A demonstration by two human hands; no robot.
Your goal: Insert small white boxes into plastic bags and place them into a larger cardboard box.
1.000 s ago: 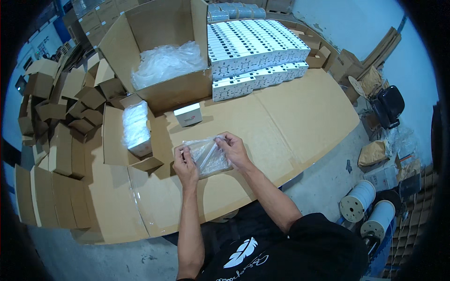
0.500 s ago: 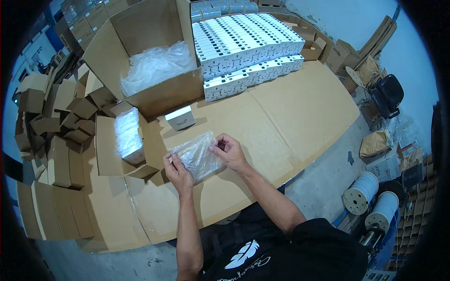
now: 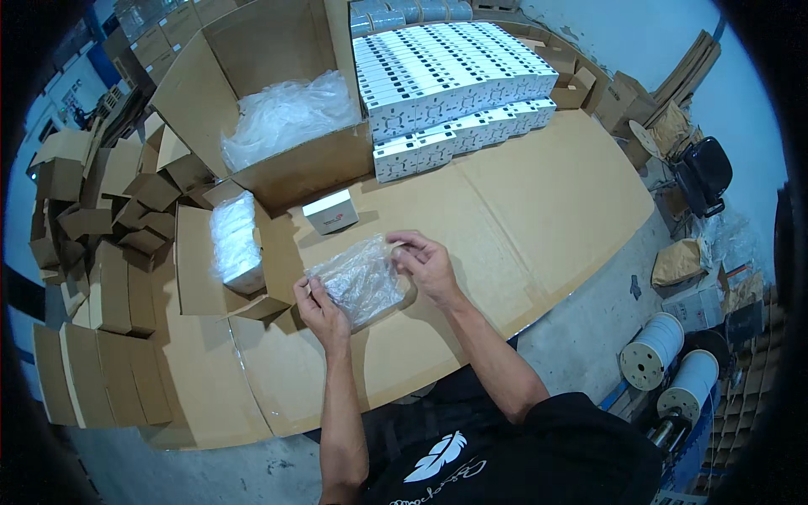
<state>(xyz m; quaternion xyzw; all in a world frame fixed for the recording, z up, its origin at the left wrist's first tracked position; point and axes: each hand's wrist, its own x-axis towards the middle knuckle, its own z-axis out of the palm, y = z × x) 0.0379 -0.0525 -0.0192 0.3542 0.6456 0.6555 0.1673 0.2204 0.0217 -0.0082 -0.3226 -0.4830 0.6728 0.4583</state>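
Crowding my far left is a jumble of brown cartons point(image 3: 109, 286), flaps raised. Next, on the cardboard-covered table point(image 3: 513, 244), a small carton point(image 3: 194, 261) contains a bundle in bubble wrap point(image 3: 234, 236). Just behind stands a large carton point(image 3: 307, 168) with a heap of clear plastic film point(image 3: 295, 114) inside.

My left hand point(image 3: 324, 316) is nearly closed, thumb and fingers pinching the left edge of a clear plastic bag point(image 3: 360, 282). A small white box point(image 3: 331, 212) rests on the table beyond the bag. The bag spans the gap between my hands, tilted; whether its lower edge touches the cardboard, I cannot tell. My right hand point(image 3: 429, 265) is half curled, fingertips at the bag's upper right corner; firmness of hold cannot be determined.

Farther right, white printed boxes point(image 3: 459, 76) stand stacked in rows. Cable reels point(image 3: 653, 349) sit beyond the table's edge.
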